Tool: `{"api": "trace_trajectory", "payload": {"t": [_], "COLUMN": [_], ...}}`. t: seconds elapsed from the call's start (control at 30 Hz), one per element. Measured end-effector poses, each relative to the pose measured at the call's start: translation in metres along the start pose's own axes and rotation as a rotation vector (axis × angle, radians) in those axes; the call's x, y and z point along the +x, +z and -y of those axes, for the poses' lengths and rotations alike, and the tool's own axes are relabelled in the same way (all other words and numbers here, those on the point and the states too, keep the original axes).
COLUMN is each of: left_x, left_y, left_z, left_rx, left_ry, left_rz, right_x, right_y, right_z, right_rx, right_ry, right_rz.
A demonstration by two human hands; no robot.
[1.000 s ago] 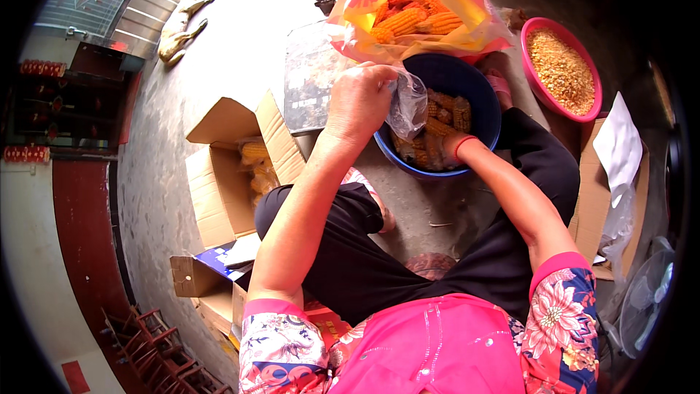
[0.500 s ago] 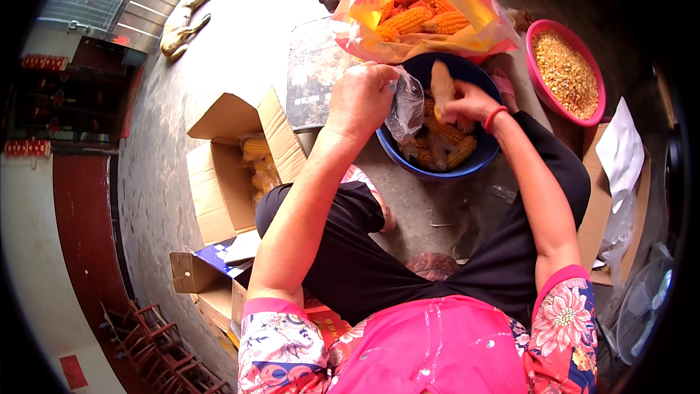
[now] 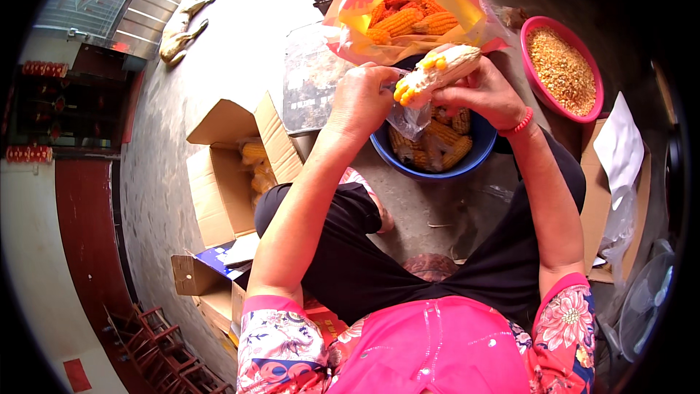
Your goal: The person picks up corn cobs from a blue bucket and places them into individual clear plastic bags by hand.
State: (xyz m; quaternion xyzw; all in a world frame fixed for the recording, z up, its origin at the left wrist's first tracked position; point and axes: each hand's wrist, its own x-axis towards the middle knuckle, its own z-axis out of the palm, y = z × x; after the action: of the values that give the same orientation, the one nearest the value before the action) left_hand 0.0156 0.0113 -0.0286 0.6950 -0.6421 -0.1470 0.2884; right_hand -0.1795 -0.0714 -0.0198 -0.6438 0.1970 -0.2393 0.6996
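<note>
Currently: corn cob point(image 3: 437, 71) held in both hands above blue bowl point(image 3: 430, 153)
Right hand point(image 3: 485, 91) grasps the cob's mostly stripped end; left hand point(image 3: 361, 98) fingers clenched on its kernelled end and a clear plastic bag point(image 3: 408, 118); pink basin point(image 3: 560, 69) of kernels nearby

Concrete floor point(image 3: 219, 66) with blue bowl point(image 3: 430, 168)

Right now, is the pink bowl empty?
No, the pink bowl is filled with loose yellow corn kernels.
</note>
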Motion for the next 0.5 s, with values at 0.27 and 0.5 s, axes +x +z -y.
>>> {"api": "trace_trajectory", "payload": {"t": [0.27,0.5], "left_x": [0.003,0.004], "left_y": [0.007,-0.003], "left_z": [0.01,-0.013], "left_rx": [0.01,-0.204], "left_ry": [0.039,-0.093], "left_rz": [-0.016,0.009], "right_x": [0.003,0.002], "right_y": [0.01,0.012], "right_z": [-0.014,-0.022], "right_rx": [-0.121,-0.25], "right_ry": [-0.128,-0.158], "right_rz": [-0.092,-0.164]}}
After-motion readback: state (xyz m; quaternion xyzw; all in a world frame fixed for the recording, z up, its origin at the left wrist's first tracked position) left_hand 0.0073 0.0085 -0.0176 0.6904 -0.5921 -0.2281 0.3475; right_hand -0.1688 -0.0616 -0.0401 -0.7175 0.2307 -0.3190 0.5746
